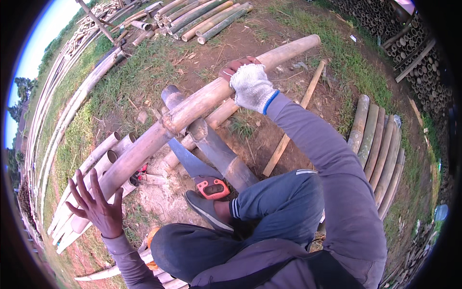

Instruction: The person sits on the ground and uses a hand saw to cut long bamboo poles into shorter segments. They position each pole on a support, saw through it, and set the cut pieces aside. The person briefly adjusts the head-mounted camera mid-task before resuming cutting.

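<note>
A long, thick bamboo pole (198, 103) slants across the view from lower left to upper right. My right hand (251, 85), in a white knitted glove with a blue cuff, is wrapped round its upper part. My bare left hand (100, 206) is held up with fingers spread at the pole's lower end; whether it touches the pole is unclear. Under the pole lies a handsaw with a grey blade (192, 159) and an orange handle (213, 188), next to my shoe (204, 210). A dark, thick bamboo piece (224, 154) passes beneath the pole, its open end showing.
Cut bamboo lengths (103, 161) lie at the left, with more stacked at the right (375, 144) and far side (207, 21). A flat wooden strip (293, 123) rests on the ground. Long poles (72, 101) stretch along the far left. A large bamboo stack (418, 53) stands far right.
</note>
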Available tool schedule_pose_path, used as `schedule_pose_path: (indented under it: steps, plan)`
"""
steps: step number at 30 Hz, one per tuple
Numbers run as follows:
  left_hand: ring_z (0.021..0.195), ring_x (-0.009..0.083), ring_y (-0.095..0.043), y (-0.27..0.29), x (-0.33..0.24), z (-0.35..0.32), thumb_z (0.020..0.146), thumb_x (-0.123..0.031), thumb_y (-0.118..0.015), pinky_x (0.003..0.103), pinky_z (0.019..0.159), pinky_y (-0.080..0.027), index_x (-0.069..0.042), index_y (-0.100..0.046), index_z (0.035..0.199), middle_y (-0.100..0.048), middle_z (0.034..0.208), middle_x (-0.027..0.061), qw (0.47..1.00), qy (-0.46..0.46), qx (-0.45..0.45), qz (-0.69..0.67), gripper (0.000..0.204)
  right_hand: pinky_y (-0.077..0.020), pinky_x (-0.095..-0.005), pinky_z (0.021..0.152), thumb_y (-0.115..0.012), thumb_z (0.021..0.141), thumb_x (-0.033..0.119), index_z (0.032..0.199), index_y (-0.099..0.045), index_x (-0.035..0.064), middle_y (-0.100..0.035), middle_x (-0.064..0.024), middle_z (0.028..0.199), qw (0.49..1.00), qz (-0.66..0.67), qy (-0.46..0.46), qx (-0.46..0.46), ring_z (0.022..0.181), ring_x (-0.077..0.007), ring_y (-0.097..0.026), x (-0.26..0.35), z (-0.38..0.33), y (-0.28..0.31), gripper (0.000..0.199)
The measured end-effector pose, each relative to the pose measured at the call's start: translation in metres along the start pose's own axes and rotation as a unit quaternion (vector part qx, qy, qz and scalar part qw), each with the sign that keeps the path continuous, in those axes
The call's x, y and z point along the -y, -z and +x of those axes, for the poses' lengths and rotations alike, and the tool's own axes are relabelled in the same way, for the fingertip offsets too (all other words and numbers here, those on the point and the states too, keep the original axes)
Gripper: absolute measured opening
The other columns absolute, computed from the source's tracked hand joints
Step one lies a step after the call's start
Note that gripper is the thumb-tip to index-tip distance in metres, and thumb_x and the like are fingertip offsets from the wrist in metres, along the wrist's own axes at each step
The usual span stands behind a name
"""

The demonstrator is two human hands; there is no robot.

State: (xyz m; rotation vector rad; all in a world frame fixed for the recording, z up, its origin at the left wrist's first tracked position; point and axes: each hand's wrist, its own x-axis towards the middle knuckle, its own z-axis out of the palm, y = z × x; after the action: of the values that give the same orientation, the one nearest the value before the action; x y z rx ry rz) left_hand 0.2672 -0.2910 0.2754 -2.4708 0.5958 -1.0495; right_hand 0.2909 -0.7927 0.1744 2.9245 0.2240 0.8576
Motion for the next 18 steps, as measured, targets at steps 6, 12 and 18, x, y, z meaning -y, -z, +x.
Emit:
schedule_pose_path:
  steps: [6,12,18]
  plan:
    - [0.12,0.0412,-0.07,-0.106,-0.021,-0.097,0.063,-0.052,-0.096,0.054,0.107,-0.051,-0.005,-0.054,0.148,-0.072,0.125,0.0232,0.818,-0.044,0.378,-0.432,0.105,-0.0384,-0.0591,0.115,-0.078,0.073,0.02,0.121,-0.07,0.0207,-0.066,-0.004,0.116,0.998,0.027,0.053,0.024,0.119,-0.0286,-0.063,-0.008,-0.025,-0.042,0.048]
    - [0.093,0.0384,-0.079,-0.143,-0.126,-0.063,0.074,-0.034,-0.093,0.045,0.082,-0.061,-0.004,-0.066,0.12,-0.077,0.1,0.023,0.73,0.049,0.38,-0.566,0.061,-0.0436,-0.0508,0.115,-0.085,0.08,0.025,0.142,-0.063,0.0118,-0.066,-0.0181,0.128,0.895,0.014,-0.445,-0.029,0.132,-0.0365,-0.061,-0.037,-0.068,-0.062,0.067]
    - [0.1,0.0449,-0.075,-0.185,-0.197,0.015,0.078,-0.046,-0.088,0.053,0.087,-0.06,-0.005,-0.061,0.132,-0.076,0.107,0.0264,0.795,-0.003,0.401,-0.455,0.073,-0.0514,-0.0511,0.111,-0.075,0.089,0.039,0.146,-0.058,0.0034,-0.061,-0.0213,0.149,0.511,0.13,-0.826,0.199,0.135,-0.0372,-0.063,0.042,-0.19,-0.109,0.069]
